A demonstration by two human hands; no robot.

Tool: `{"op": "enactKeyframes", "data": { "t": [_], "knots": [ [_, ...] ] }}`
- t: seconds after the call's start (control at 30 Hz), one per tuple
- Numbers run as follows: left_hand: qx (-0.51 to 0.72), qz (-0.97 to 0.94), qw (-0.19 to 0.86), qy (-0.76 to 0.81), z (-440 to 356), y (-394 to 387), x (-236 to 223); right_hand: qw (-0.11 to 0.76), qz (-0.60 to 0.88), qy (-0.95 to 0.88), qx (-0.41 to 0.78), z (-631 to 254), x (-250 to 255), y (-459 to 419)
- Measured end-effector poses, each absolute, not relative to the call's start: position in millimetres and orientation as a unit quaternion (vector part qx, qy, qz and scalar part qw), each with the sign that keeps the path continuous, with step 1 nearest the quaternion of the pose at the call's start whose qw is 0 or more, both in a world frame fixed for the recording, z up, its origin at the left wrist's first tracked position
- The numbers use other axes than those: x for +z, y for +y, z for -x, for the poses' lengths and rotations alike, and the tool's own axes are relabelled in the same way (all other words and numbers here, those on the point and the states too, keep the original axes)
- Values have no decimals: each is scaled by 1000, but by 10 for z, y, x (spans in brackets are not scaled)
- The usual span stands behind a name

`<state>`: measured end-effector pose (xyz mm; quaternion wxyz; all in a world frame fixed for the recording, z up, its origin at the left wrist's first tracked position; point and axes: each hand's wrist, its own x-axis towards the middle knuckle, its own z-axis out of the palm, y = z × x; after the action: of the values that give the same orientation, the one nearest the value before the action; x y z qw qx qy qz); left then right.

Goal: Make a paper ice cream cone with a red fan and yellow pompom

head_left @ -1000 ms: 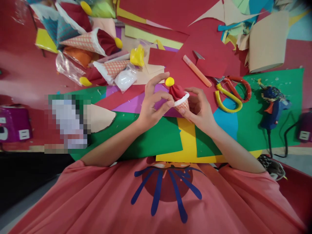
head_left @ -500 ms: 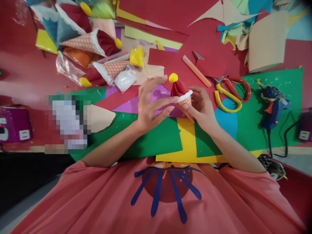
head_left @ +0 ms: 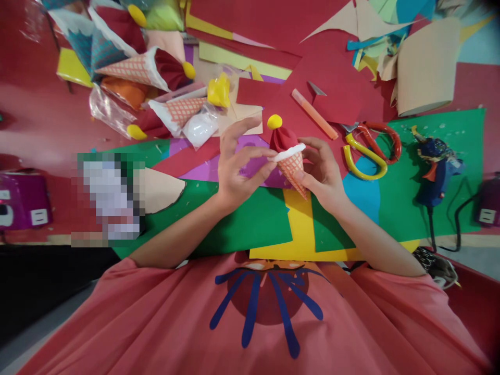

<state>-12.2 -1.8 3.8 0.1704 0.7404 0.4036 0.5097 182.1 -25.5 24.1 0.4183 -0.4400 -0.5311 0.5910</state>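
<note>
A small paper ice-cream cone (head_left: 291, 165) with a checked orange cone, white rim, dark red top and a yellow ball (head_left: 274, 122) is held above the coloured sheets. My right hand (head_left: 322, 174) grips the cone's lower part from the right, fingers wrapped round it. My left hand (head_left: 238, 164) pinches the white rim with thumb and forefinger, its other fingers raised.
Finished paper cones (head_left: 136, 67) lie at the back left beside plastic bags (head_left: 199, 127). An orange glue stick (head_left: 314, 113), red and yellow scissors (head_left: 369, 148) and a blue glue gun (head_left: 437, 166) lie to the right. Green (head_left: 242, 224), yellow and red sheets cover the table. A purple socket box (head_left: 21, 200) sits at the left.
The cone has turned more upright, its tip now pointing down toward me. My left hand opened flat for a moment, then went back to pinching the rim.
</note>
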Motion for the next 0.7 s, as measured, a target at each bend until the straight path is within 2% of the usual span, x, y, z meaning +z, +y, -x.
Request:
{"op": "enactKeyframes", "data": {
  "t": [0.13,0.33,0.47,0.7],
  "knots": [
    [515,-733,194,400,113,-20,67,410,458,-539,576,-1825,231,-273],
    [507,-750,173,389,92,-26,84,396,462,-555,567,-1811,221,-303],
    [509,-743,197,386,103,-9,57,421,450,-551,563,-1824,220,-270],
    [506,-725,249,395,112,6,24,430,404,-467,659,-1862,188,-221]
  ]
}}
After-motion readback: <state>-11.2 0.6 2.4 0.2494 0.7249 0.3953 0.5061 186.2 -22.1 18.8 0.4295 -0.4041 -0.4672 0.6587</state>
